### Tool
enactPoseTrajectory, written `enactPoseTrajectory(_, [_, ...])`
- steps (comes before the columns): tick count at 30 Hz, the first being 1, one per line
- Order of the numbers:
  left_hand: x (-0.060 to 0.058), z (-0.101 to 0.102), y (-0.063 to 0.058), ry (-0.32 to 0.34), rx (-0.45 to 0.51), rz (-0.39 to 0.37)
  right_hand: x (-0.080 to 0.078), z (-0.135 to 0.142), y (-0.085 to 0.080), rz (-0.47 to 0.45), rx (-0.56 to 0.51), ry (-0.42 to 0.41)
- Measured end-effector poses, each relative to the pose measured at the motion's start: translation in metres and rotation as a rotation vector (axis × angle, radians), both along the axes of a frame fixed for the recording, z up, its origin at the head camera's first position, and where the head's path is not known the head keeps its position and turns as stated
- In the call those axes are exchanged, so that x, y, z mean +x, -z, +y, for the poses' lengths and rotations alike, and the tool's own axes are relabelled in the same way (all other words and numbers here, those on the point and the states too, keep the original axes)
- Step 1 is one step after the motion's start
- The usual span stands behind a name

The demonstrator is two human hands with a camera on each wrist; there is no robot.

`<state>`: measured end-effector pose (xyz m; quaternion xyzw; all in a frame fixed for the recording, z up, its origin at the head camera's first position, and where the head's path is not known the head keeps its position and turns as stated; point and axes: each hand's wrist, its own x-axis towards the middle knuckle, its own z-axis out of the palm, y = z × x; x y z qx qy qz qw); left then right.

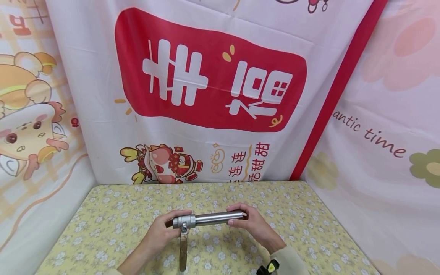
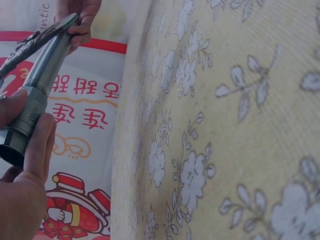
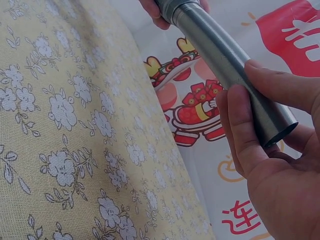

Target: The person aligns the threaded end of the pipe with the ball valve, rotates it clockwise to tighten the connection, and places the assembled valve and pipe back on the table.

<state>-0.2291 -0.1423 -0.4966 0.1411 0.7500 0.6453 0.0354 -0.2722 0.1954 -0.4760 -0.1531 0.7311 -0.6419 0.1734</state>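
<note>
Pipe (image 1: pixel 214 218) runs from left hand (image 1: pixel 159 230), gripping valve (image 1: pixel 185 220), to right hand (image 1: pixel 253 224), gripping its end.

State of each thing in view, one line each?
Metal pipe: free end open
Ball valve: joined to pipe
Lever handle: crosswise to pipe, head view
Left hand: fingers holding valve
Right hand: fingers holding pipe's free end
Tablecloth: spread out
Banner: hanging, print sideways

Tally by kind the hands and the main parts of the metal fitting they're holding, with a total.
Bare hands: 2 (left hand, right hand)
Rounded silver metal valve body: 1
Smooth silver cylindrical metal pipe: 1
Long flat lever handle: 1
Total: 5
</note>
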Motion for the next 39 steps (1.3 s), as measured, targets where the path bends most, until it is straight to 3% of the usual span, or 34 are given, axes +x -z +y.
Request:
enactPoseTrajectory(28, [0.0001,-0.0004,0.0026,-0.02,-0.02,0.011,-0.0011,-0.0005,0.0022,-0.018,-0.038,-0.02])
enactPoseTrajectory(39, [0.0031,-0.0004,0.0001,-0.024,0.006,-0.039,-0.0032,-0.0014,0.0038,-0.025,-0.031,-0.003])
